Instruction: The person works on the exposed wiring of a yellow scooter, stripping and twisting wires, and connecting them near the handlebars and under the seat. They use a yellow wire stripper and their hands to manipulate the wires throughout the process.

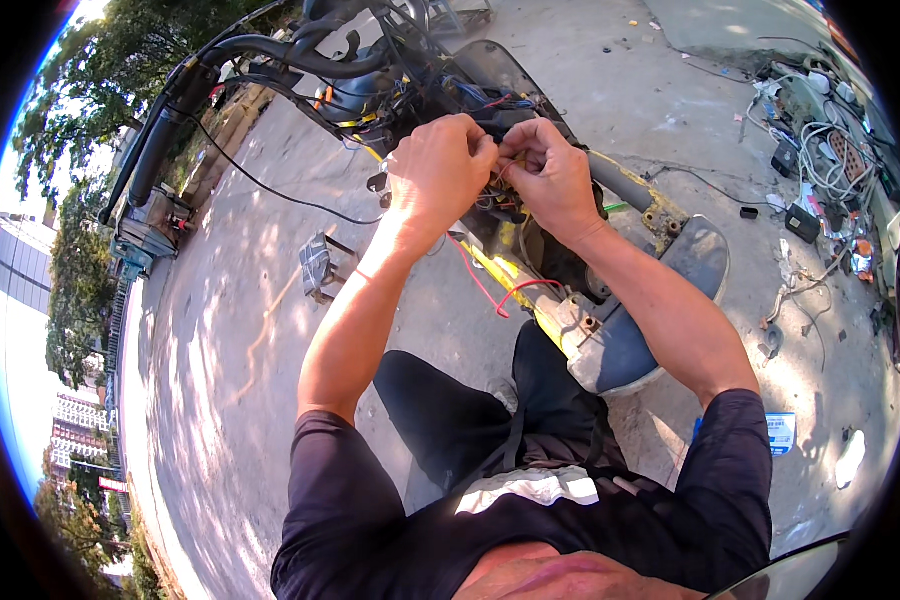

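Observation:
In front of me stands a stripped-down scooter with a yellow metal frame (505,272), its wiring bundle (480,95) exposed. Both hands meet above that wiring with fingertips almost touching. My left hand (435,170) is closed in a pinch; what lies between its fingertips is hidden. Thumb and forefinger of my right hand (552,185) are pinched on a thin red wire (505,172). Below them a longer, thicker red wire (498,302) loops out over the frame. The dark grey rounded end piece (618,350) of the scooter is beneath my right forearm.
A small low stool (316,264) stands left of the scooter. Black tubes (260,48) arch at upper left, with a black cable (260,185) trailing below. Tangled cables and scrap (830,145) lie along the right side. A blue-and-white packet (781,433) rests near my right elbow.

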Tool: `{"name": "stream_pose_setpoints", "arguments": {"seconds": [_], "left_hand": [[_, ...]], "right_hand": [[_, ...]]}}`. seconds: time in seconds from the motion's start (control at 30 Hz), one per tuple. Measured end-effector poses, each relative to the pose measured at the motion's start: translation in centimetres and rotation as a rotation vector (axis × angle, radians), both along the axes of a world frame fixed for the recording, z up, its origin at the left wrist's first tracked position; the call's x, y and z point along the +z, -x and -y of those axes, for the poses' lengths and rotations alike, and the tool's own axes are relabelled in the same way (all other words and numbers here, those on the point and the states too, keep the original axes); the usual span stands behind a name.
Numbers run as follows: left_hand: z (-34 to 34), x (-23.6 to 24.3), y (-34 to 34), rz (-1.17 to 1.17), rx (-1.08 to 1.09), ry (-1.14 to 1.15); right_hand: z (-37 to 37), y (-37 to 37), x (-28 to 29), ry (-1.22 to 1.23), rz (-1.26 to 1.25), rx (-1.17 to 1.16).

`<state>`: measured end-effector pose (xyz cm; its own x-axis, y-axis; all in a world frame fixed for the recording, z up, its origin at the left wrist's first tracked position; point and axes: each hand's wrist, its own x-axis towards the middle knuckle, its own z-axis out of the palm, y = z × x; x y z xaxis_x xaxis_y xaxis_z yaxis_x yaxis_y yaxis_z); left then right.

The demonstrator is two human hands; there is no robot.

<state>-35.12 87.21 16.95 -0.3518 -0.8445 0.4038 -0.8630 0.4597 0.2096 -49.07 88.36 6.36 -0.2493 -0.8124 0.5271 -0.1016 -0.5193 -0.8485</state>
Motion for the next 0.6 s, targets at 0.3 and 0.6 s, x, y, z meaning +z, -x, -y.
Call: {"name": "stream_pose_setpoints", "arguments": {"seconds": [0.3,0.6], "left_hand": [[2.8,-2.3,-2.1,-0.264,-0.184,-0.072],[2.8,-3.0,-2.0,-0.3,-0.2,-0.021]], "right_hand": [[0.0,0.1,0.3,-0.016,0.0,0.061],[0.7,-0.1,-0.2,0.022,0.056,0.048]]}}
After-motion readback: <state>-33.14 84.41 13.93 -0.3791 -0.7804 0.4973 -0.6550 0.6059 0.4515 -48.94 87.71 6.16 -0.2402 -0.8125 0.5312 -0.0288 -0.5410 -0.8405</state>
